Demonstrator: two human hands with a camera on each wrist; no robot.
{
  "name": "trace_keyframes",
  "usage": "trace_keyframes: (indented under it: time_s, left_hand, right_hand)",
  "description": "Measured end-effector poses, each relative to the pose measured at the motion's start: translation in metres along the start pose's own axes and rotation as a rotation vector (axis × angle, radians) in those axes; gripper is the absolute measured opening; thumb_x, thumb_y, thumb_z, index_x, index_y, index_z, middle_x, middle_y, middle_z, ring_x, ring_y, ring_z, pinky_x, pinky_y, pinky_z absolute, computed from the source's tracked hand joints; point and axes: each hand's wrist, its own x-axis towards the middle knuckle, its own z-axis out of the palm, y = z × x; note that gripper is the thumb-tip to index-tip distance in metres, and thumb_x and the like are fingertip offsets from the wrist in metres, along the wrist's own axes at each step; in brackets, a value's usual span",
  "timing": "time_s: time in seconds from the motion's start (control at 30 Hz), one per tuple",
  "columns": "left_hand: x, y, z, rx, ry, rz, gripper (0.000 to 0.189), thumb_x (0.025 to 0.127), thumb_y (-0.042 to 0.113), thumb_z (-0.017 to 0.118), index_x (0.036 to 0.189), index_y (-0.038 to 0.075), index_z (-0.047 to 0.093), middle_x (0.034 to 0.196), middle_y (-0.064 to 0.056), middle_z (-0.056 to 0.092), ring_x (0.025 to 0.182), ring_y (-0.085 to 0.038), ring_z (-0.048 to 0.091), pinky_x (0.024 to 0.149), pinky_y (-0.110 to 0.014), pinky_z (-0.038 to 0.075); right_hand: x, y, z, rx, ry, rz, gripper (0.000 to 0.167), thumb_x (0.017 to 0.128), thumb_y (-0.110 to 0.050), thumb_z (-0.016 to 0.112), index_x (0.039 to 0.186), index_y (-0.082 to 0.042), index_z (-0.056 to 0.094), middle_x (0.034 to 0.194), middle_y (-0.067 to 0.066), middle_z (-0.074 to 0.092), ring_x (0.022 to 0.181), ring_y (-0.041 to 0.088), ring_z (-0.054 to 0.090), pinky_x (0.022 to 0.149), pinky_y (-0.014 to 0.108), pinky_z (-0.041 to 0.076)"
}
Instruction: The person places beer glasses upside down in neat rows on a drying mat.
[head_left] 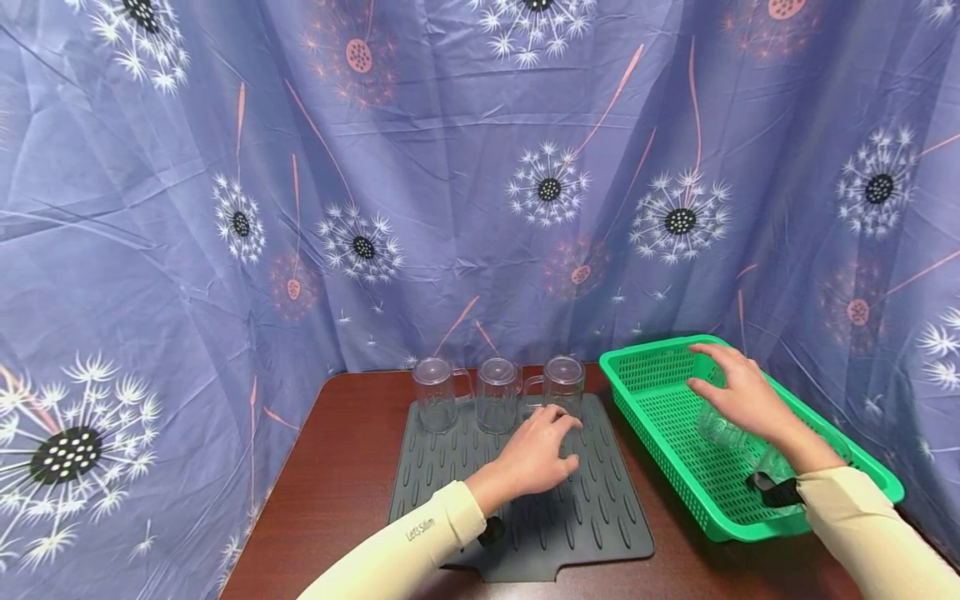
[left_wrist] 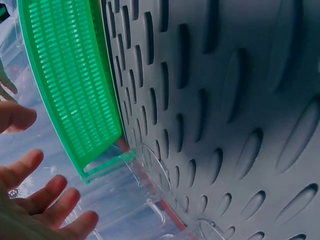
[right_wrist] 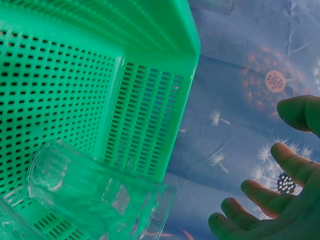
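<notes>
Three clear glass mugs, a left one (head_left: 437, 404), a middle one (head_left: 497, 404) and a right one (head_left: 564, 385), stand in a row, apparently bases up, along the back of a grey ridged drying mat (head_left: 600, 508). Over the mat, just in front of the right mug, hovers my left hand (head_left: 531, 454), fingers loosely spread and holding nothing. My right hand (head_left: 742, 398) is above a green basket (head_left: 652, 437), thumb and fingers apart with nothing between them. Beneath it, a glass mug (right_wrist: 90, 192) lies on its side in the basket, beside more glass partly hidden by the hand.
A reddish-brown table (head_left: 315, 483) carries the mat and the basket, which stands to the mat's right. Behind and on both sides hangs a blue curtain (head_left: 450, 208) with dandelion prints. Dark wrist straps (head_left: 776, 490) sit at the sleeves.
</notes>
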Motion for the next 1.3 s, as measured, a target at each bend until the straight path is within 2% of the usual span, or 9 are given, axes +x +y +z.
trace_keyframes:
  time_s: [0.03, 0.13, 0.23, 0.5, 0.63, 0.9, 1.13, 1.3]
  left_hand:
    - [-0.002, 0.0, 0.0, 0.022, -0.008, 0.008, 0.041, 0.094, 0.031, 0.068, 0.134, 0.023, 0.062, 0.136, 0.001, 0.055, 0.124, -0.016, 0.053, 0.097, -0.032, 0.05]
    - [-0.008, -0.001, 0.0, 0.078, -0.039, 0.028, 0.039, 0.092, 0.033, 0.069, 0.13, 0.023, 0.065, 0.131, 0.001, 0.058, 0.12, -0.017, 0.054, 0.097, -0.032, 0.049]
    - [-0.015, -0.003, 0.002, 0.122, -0.077, 0.037, 0.038, 0.092, 0.035, 0.069, 0.128, 0.023, 0.067, 0.127, 0.001, 0.059, 0.117, -0.016, 0.054, 0.095, -0.03, 0.049]
    - [-0.03, -0.014, 0.008, 0.14, -0.144, 0.016, 0.042, 0.092, 0.036, 0.07, 0.131, 0.022, 0.066, 0.127, 0.0, 0.059, 0.118, -0.018, 0.055, 0.095, -0.032, 0.049]
    - [-0.037, -0.018, 0.01, 0.146, -0.18, -0.015, 0.046, 0.091, 0.038, 0.071, 0.133, 0.021, 0.064, 0.134, -0.002, 0.057, 0.124, -0.019, 0.053, 0.097, -0.035, 0.049]
    - [-0.047, -0.029, 0.016, 0.189, -0.207, -0.01, 0.054, 0.087, 0.041, 0.074, 0.135, 0.019, 0.063, 0.14, -0.01, 0.056, 0.129, -0.024, 0.053, 0.105, -0.037, 0.046]
    - [-0.058, -0.037, 0.024, 0.203, -0.267, -0.086, 0.061, 0.084, 0.047, 0.076, 0.137, 0.022, 0.06, 0.145, -0.008, 0.053, 0.134, -0.025, 0.049, 0.107, -0.047, 0.044]
    - [-0.062, -0.04, 0.027, 0.198, -0.291, -0.109, 0.065, 0.082, 0.047, 0.078, 0.14, 0.024, 0.058, 0.149, -0.006, 0.05, 0.137, -0.025, 0.046, 0.106, -0.051, 0.045]
  right_hand:
    - [0.001, 0.002, 0.0, -0.003, 0.001, 0.001, 0.056, 0.099, -0.023, 0.065, 0.145, 0.0, 0.045, 0.149, 0.034, 0.039, 0.136, 0.059, 0.031, 0.105, 0.075, 0.017]
    - [0.003, 0.009, 0.0, -0.031, 0.01, 0.016, 0.056, 0.098, -0.023, 0.066, 0.144, 0.001, 0.046, 0.148, 0.036, 0.038, 0.134, 0.061, 0.031, 0.1, 0.072, 0.023]
    - [0.004, 0.016, 0.0, -0.043, 0.007, 0.043, 0.057, 0.097, -0.022, 0.067, 0.144, 0.001, 0.045, 0.147, 0.039, 0.037, 0.132, 0.063, 0.029, 0.099, 0.074, 0.023]
    - [0.008, 0.033, -0.001, -0.103, -0.005, 0.05, 0.06, 0.095, -0.025, 0.069, 0.144, 0.002, 0.046, 0.142, 0.04, 0.04, 0.131, 0.059, 0.033, 0.101, 0.07, 0.022]
    - [0.011, 0.037, -0.002, -0.135, -0.044, 0.07, 0.063, 0.095, -0.027, 0.068, 0.144, 0.004, 0.043, 0.141, 0.041, 0.04, 0.13, 0.058, 0.033, 0.101, 0.069, 0.021]
    - [0.014, 0.038, -0.006, -0.171, -0.122, 0.144, 0.067, 0.095, -0.03, 0.068, 0.145, 0.006, 0.04, 0.142, 0.044, 0.033, 0.126, 0.065, 0.029, 0.097, 0.073, 0.022]
    - [0.017, 0.035, -0.013, -0.192, -0.189, 0.179, 0.073, 0.094, -0.034, 0.068, 0.147, 0.006, 0.037, 0.143, 0.046, 0.03, 0.126, 0.068, 0.027, 0.094, 0.078, 0.024]
    - [0.021, 0.045, -0.013, -0.203, -0.245, 0.201, 0.079, 0.092, -0.038, 0.068, 0.147, 0.007, 0.035, 0.141, 0.048, 0.028, 0.123, 0.07, 0.028, 0.091, 0.079, 0.027]
